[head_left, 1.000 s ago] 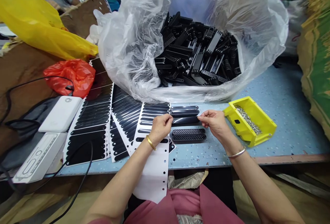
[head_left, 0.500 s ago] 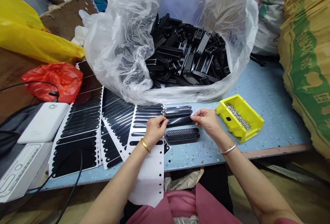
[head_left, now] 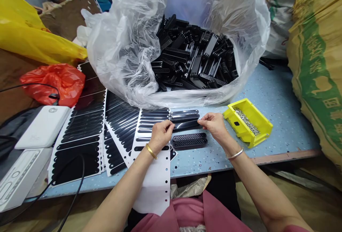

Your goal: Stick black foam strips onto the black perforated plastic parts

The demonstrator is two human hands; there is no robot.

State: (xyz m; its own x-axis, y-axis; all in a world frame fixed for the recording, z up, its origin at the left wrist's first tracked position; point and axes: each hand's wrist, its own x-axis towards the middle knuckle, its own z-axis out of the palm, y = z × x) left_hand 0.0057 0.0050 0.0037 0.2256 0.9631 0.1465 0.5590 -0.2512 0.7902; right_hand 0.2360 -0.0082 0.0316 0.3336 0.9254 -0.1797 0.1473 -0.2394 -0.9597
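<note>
My left hand (head_left: pixel 159 133) and my right hand (head_left: pixel 214 124) pinch the two ends of a thin glossy black strip (head_left: pixel 186 125), held just above the blue table (head_left: pixel 283 111). Right behind the strip lie two black oblong plastic parts (head_left: pixel 184 114). In front of it lie two black perforated grille parts (head_left: pixel 190 139). White backing sheets with rows of black oblong stickers (head_left: pixel 152 121) spread out to the left of my left hand. One sheet hangs over the table's front edge.
A large clear plastic bag (head_left: pixel 128 46) full of black grille parts (head_left: pixel 195 57) stands behind my hands. A yellow bin of small metal bits (head_left: pixel 248 121) sits at right. White devices (head_left: pixel 44 125), cables, a red bag (head_left: pixel 53 82) and a yellow bag (head_left: pixel 32 36) lie at left. A woven sack (head_left: pixel 317 64) stands at right.
My hands stay pinched on the strip in the same spot over the table. Only the camera view has shifted to the right.
</note>
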